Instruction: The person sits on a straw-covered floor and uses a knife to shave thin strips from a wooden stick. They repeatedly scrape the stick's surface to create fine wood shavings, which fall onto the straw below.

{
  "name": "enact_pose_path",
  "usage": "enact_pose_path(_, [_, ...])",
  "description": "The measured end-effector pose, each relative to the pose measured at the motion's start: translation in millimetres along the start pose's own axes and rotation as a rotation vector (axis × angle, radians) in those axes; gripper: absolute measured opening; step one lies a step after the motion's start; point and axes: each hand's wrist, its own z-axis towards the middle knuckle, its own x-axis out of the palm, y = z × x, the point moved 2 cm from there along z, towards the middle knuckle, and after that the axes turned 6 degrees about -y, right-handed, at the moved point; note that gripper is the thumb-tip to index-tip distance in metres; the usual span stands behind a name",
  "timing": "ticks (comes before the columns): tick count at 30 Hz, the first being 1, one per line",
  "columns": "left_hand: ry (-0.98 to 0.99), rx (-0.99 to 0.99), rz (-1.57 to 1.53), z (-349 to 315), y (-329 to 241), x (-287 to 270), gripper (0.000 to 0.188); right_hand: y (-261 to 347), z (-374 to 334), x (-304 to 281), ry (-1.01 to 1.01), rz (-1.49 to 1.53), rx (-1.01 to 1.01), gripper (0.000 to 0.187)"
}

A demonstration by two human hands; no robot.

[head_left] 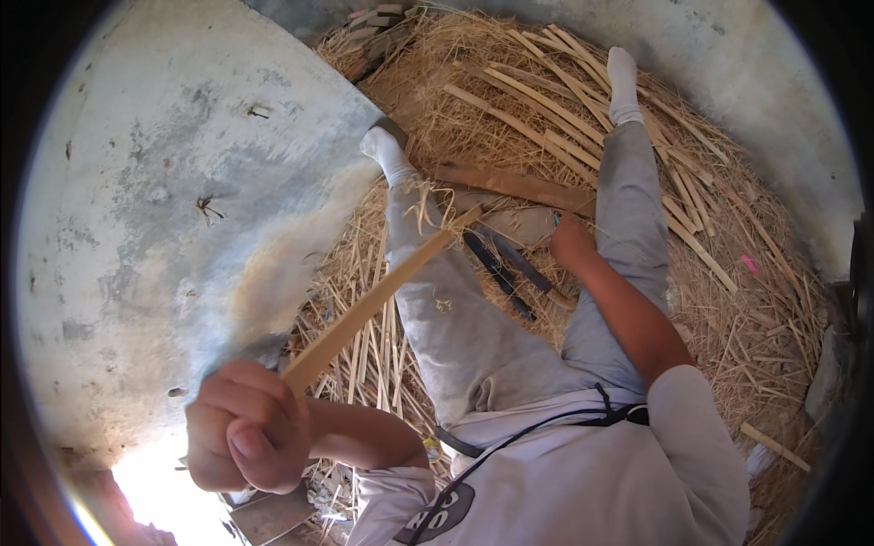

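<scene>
Here the left fingers [228,409] wrap around a wooden strip [373,300].

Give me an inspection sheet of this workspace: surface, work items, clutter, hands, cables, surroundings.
Surface: floor, largely covered by straw-like shavings.
Work items: wooden strip, curled shavings at its far end; brown plank lying between the lower legs.
Clutter: pale wooden slats scattered beyond the plank; long black object and grey blade-like tool side by side between the legs.
Left hand: closed around the strip's near end.
Right hand: near the plank; small blue part beside the fingers, grip unclear.
Cables: nothing seen; only a black cord across the shirt.
Surroundings: stained pale wall at left, bright opening at lower left.
</scene>
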Motion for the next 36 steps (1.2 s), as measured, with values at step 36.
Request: enact_pose_path(36, [-0.112,-0.581,-0.303,104.2,113.9,9.3,0.054,135.1,-113.6,-294.1,-0.119,0.178,-0.515,0.036])
